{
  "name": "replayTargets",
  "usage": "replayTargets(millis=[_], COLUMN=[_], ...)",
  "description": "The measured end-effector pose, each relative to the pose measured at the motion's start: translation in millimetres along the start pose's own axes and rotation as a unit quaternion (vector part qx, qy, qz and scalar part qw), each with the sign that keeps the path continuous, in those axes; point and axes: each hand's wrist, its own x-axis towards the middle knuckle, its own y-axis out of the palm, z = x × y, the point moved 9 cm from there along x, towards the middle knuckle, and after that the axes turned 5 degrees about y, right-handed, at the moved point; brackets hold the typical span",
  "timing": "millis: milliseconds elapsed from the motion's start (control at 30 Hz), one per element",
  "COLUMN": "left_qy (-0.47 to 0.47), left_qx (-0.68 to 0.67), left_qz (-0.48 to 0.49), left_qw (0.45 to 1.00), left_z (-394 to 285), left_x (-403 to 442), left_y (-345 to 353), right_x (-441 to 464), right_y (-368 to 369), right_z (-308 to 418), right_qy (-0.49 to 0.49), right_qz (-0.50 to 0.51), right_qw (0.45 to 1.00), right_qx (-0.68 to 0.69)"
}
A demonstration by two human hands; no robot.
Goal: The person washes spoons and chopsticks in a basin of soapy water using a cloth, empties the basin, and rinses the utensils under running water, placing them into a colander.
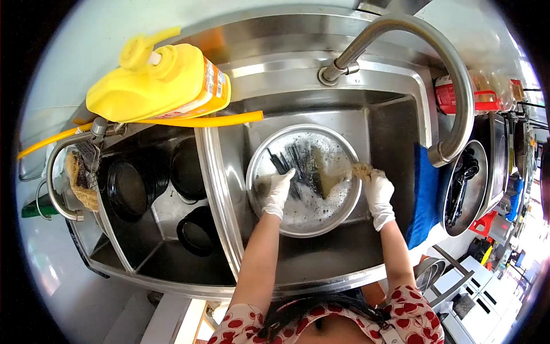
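Note:
A round metal basin (303, 231) with soapy water stands in the right sink. Several dark, thin utensils (281, 162) lie in the foam at its middle. My left hand (279, 192), in a white glove, is closed on the near ends of these utensils. At the basin's right rim, my right hand (378, 195), also gloved in white, grips a tan scrubbing pad (362, 171). The water hides the lower parts of the utensils.
Black bowls (129, 186) are stacked in the left sink. A yellow jug (154, 86) and a yellow hose (229, 120) lie behind. The faucet (424, 26) arches at back right. A blue cloth (421, 195) hangs beside a metal bowl (480, 195) of black spoons.

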Motion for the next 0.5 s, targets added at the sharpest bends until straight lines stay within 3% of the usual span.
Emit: replayTargets(millis=[67, 133, 167, 267, 333, 433, 500], left_qy=[-0.046, -0.090, -0.054, -0.053, -0.048, -0.052, -0.024], left_qx=[0.052, 0.105, 0.040, 0.057, -0.058, -0.110, -0.154], left_qz=[0.002, 0.003, -0.007, -0.013, 0.016, 0.067, 0.095], left_qw=[0.998, 0.990, 0.998, 0.997, 0.997, 0.990, 0.983], left_z=[13.9, 13.9, 3.7, 47.1, 20.9, -14.5, -23.0], left_x=[2.2, 1.1, -4.1, 14.2, -0.3, -21.4, -24.5], left_y=[0.6, 0.0, 3.1, -8.1, -0.3, 9.9, 17.8], right_x=[0.9, -7.1, -6.5, 11.8, 12.4, 8.3, 8.4], right_y=[35.2, 47.9, 51.8, 14.6, 14.9, 20.1, 23.2], right_z=[-14.6, -16.7, -26.9, -34.3, -39.6, -34.7, -42.1], right_qy=[-0.034, -0.082, -0.060, -0.008, 0.017, 0.032, 0.073], right_qz=[0.180, 0.270, 0.299, 0.218, 0.130, 0.030, 0.037], right_qw=[0.980, 0.959, 0.949, 0.976, 0.990, 0.985, 0.983], right_qx=[-0.082, -0.012, 0.077, 0.028, 0.051, 0.166, 0.164])
